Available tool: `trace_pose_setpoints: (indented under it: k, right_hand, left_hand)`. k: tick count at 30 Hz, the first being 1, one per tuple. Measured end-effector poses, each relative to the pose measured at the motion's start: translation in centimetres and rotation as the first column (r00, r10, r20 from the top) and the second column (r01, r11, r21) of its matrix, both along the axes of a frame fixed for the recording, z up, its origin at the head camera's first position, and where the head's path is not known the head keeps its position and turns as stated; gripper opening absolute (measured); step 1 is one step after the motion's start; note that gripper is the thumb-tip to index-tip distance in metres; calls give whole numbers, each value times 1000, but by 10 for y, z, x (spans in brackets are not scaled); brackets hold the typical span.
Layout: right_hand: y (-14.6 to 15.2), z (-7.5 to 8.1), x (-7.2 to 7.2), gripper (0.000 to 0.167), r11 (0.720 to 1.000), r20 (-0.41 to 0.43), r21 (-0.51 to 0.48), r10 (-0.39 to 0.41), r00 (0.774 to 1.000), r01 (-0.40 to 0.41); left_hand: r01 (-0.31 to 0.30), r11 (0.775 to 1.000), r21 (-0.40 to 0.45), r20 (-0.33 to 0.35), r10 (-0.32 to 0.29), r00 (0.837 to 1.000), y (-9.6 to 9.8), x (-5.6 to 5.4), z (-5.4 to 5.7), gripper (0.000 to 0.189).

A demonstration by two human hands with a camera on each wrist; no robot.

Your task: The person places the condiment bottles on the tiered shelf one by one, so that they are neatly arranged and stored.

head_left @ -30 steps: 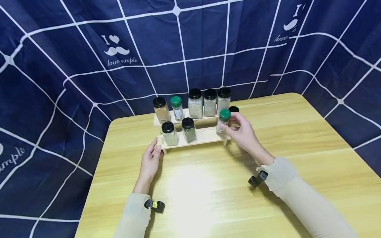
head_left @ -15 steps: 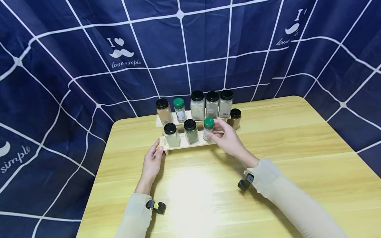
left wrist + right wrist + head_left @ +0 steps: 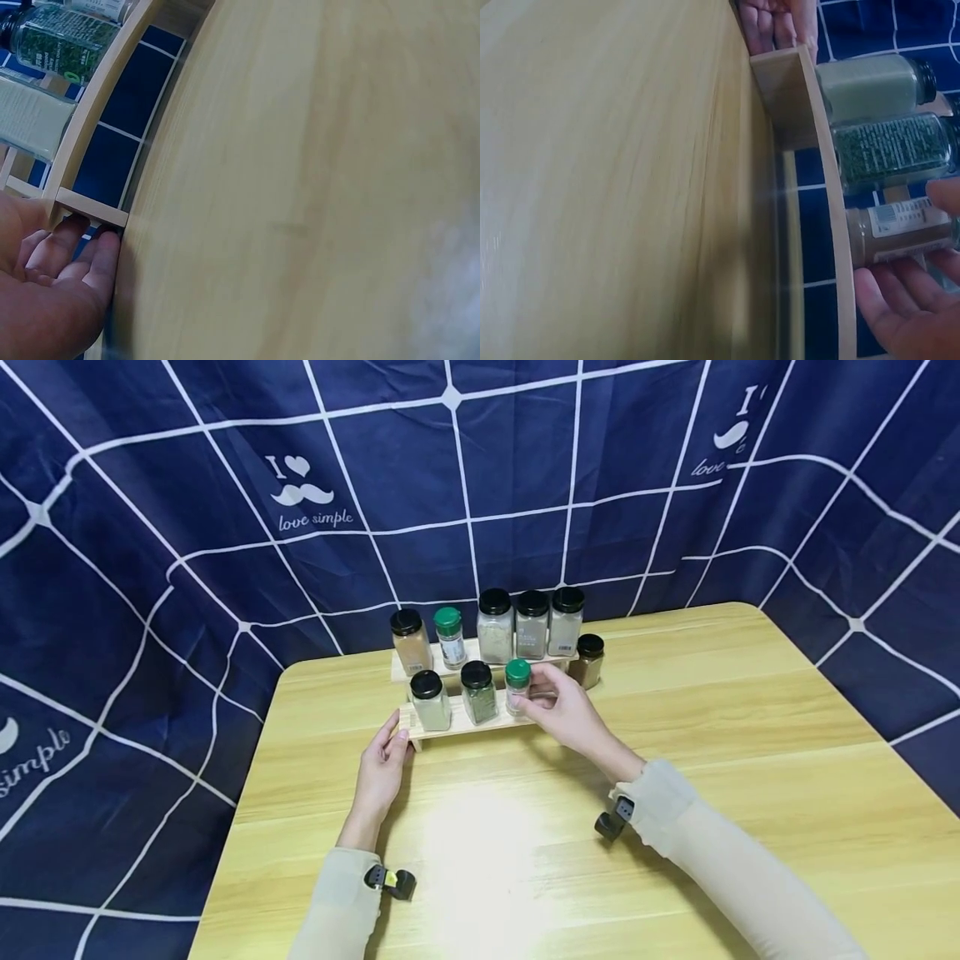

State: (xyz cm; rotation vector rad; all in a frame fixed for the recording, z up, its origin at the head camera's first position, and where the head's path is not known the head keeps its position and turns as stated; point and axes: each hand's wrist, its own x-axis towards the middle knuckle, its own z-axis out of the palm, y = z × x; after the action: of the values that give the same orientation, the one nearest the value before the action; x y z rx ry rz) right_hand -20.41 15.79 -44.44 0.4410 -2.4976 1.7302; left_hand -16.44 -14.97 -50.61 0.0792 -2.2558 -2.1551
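Note:
A two-tier wooden spice rack [image 3: 459,723] stands near the back of the table. My left hand [image 3: 378,777] holds the left end of its lower tier, thumb at the front edge and fingers at the side support. On that tier, my right hand [image 3: 570,718] pinches a small green-capped spice jar [image 3: 517,681] from its right side; the jar stands upright. In the right wrist view, the spice jar [image 3: 904,231] shows brownish contents and a white label, with thumb and fingers around it. To its left stand a black-capped jar of green herbs [image 3: 478,693] and a pale powder jar [image 3: 431,702].
The upper tier bears an orange-brown spice jar [image 3: 412,642], another green-capped jar [image 3: 451,639] and several black-capped jars [image 3: 496,628]. A dark brown jar [image 3: 588,664] stands on the table [image 3: 712,710] right of the rack. A blue curtain [image 3: 517,460] hangs behind.
My right hand has moved left along the lower tier with the green-capped jar, from its right end towards the herb jar. The left hand keeps its hold on the rack.

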Motion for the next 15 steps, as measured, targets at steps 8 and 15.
trace_pose_setpoints:
  k: [8,15]
  right_hand:
    - [21,15,1,51,999,-57,-4,-42,997,42]
    - [47,27,1,48,992,-106,-36,-122,987,119]
  left_hand:
    - [-8,1000,2,7,8,1000,-1,0,0,51]
    - [-6,1000,10,14,6,1000,-1,-1,0,51]
